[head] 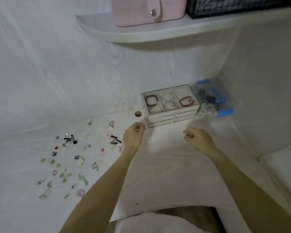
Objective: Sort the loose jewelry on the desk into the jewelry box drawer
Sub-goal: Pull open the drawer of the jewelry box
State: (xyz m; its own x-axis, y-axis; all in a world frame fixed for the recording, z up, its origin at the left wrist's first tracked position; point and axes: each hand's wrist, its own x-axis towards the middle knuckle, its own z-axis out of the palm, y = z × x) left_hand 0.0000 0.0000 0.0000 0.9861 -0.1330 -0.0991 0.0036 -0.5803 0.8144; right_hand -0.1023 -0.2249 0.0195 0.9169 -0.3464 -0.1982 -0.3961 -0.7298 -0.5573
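Note:
A clear jewelry box (170,105) with three stacked drawers stands at the back of the white desk (158,174); all drawers look pushed in, and bracelets show through its lid. Several loose jewelry pieces (69,163) lie scattered on the desk's left side. My left hand (134,136) hovers just left of the box's front, fingers curled. My right hand (196,139) hovers in front of the box to the right, fingers also curled. Neither hand visibly holds anything, though blur hides detail.
A clear container with blue clips (212,100) sits right of the box. A round cable hole (138,114) lies left of it. Above, a curved shelf (158,32) carries a pink case (148,10) and a black wire basket (233,5).

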